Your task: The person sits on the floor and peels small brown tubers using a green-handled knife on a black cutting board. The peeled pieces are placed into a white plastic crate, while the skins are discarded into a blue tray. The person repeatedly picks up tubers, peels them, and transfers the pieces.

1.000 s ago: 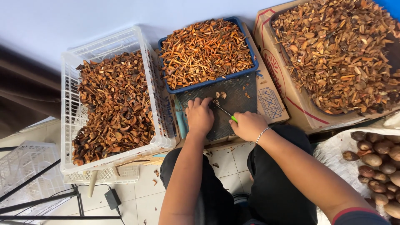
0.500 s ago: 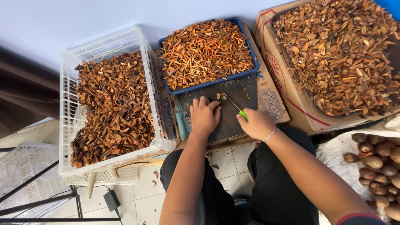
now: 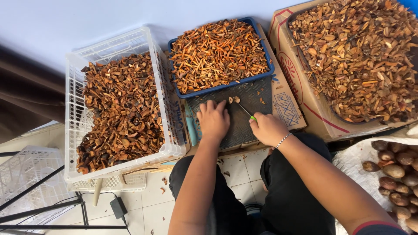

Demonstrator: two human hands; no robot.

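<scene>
The right hand (image 3: 266, 128) covers most of the green-handled knife (image 3: 246, 112), so its handle barely shows. The small brown piece (image 3: 234, 99) at the left hand's (image 3: 213, 119) fingertips is too small to identify. The brown cardboard box of chips (image 3: 300, 93) and the white sack of whole brown nuts (image 3: 355, 159) run past the right edge.

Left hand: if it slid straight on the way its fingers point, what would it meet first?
Probably the small nut piece just past the left hand fingertips on the dark mat, then the blue tray rim; depth unclear.

Brown cardboard box (image 3: 291, 65) w/ red print, right; flattened carton (image 3: 285, 109) under mat.
</scene>
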